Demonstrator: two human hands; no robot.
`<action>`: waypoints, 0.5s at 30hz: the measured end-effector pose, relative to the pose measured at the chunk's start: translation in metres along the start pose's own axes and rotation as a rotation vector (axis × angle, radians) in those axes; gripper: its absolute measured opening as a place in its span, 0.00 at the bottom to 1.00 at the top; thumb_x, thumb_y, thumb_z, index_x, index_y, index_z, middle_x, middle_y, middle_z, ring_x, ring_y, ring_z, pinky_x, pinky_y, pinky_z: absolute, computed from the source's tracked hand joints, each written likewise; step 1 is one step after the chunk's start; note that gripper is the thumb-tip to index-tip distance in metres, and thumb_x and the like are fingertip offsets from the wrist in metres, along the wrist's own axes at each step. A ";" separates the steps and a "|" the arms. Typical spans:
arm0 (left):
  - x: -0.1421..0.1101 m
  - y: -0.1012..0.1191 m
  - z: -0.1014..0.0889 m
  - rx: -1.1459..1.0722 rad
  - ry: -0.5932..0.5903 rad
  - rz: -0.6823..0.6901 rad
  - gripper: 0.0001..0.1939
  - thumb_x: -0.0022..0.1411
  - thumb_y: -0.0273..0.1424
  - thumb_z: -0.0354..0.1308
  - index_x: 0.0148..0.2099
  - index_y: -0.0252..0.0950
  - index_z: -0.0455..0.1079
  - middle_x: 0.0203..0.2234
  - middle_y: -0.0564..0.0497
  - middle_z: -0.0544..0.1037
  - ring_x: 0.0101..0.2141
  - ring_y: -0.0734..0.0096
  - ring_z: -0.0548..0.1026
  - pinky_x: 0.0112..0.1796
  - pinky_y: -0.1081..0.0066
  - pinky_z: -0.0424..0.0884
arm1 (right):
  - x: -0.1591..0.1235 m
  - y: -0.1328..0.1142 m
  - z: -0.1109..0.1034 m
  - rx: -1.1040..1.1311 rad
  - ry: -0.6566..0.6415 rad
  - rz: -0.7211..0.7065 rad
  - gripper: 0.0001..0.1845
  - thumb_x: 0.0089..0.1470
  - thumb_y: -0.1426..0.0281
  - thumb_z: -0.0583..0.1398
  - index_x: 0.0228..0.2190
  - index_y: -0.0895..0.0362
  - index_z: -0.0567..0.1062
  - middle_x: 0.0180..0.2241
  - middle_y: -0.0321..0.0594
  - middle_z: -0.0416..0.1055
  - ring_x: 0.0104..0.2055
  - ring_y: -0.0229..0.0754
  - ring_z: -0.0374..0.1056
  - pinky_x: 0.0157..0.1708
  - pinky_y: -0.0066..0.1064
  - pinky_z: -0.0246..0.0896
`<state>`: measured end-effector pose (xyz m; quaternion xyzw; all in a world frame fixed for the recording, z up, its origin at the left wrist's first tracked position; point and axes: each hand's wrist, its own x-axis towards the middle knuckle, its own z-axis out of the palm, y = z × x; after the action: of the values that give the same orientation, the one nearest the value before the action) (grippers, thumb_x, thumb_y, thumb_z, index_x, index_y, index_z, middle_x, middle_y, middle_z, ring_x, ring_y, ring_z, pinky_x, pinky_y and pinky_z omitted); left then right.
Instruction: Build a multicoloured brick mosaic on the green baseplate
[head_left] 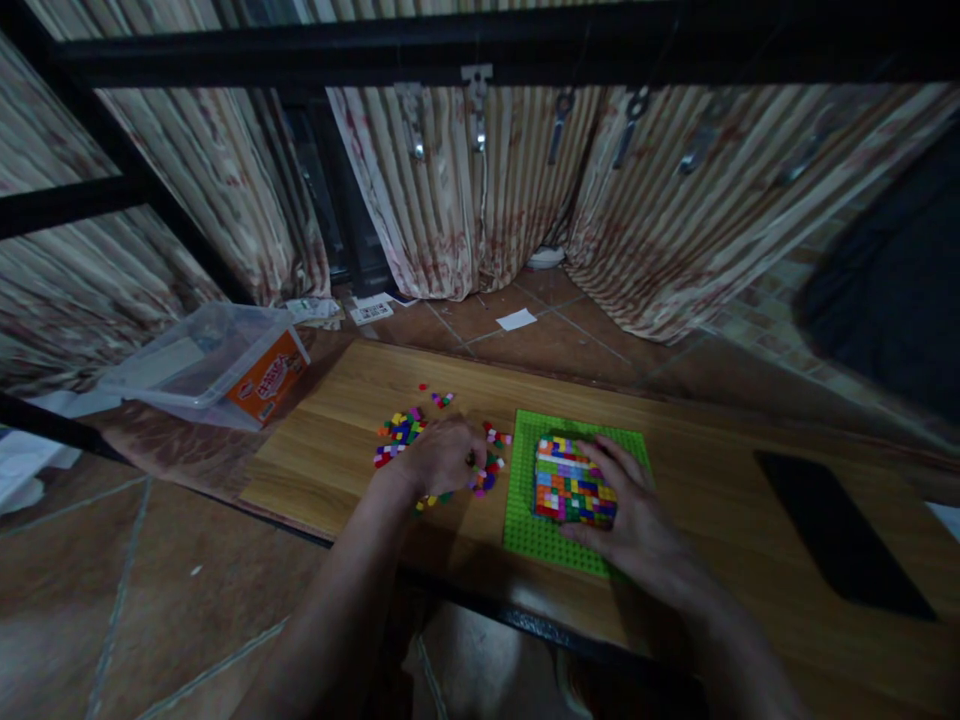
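My left hand (444, 458) is over a scattered pile of small coloured building bricks (403, 430), its fingers drawn together and pointing down. What they pinch, if anything, is hidden. To the right lies a green studded baseplate (521, 535), flat on the wooden table. A multicoloured block of joined bricks (574, 485) stands on that plate, built of short rows in many colours. My right hand (626, 500) wraps around its right side, with fingers at the far edge and thumb at the near edge. The block's right end is covered by this hand.
A wooden table (322, 400) carries everything. A dark flat slab (840, 530) lies at its right. Beyond the left end stands a clear plastic box (202, 355) with an orange label. Striped curtains (465, 200) hang behind, and papers (516, 319) lie on the tiled floor.
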<state>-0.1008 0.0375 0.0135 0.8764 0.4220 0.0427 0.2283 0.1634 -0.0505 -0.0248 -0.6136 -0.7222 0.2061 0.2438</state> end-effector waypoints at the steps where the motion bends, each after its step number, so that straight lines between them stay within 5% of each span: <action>1: 0.000 0.000 0.000 -0.003 0.001 0.000 0.07 0.48 0.24 0.60 0.31 0.37 0.77 0.33 0.51 0.79 0.40 0.65 0.73 0.43 0.69 0.65 | 0.000 -0.002 -0.001 0.008 0.003 0.002 0.46 0.42 0.55 0.66 0.60 0.44 0.55 0.64 0.41 0.46 0.64 0.57 0.47 0.60 0.52 0.50; 9: 0.001 0.000 0.001 -0.025 0.009 0.013 0.05 0.50 0.24 0.58 0.27 0.36 0.75 0.31 0.50 0.78 0.40 0.66 0.72 0.42 0.71 0.66 | 0.001 -0.006 -0.006 0.030 0.062 -0.017 0.42 0.44 0.50 0.65 0.58 0.44 0.58 0.64 0.41 0.47 0.64 0.57 0.49 0.60 0.54 0.50; 15: 0.007 0.001 0.004 -0.019 0.063 -0.014 0.14 0.48 0.22 0.56 0.38 0.38 0.76 0.34 0.50 0.77 0.39 0.66 0.73 0.42 0.70 0.67 | 0.002 -0.007 -0.005 0.044 0.075 -0.012 0.40 0.46 0.49 0.63 0.58 0.43 0.58 0.64 0.40 0.48 0.64 0.55 0.49 0.60 0.52 0.51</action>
<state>-0.0942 0.0404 0.0094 0.8693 0.4349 0.0728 0.2234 0.1611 -0.0497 -0.0165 -0.6111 -0.7114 0.1973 0.2855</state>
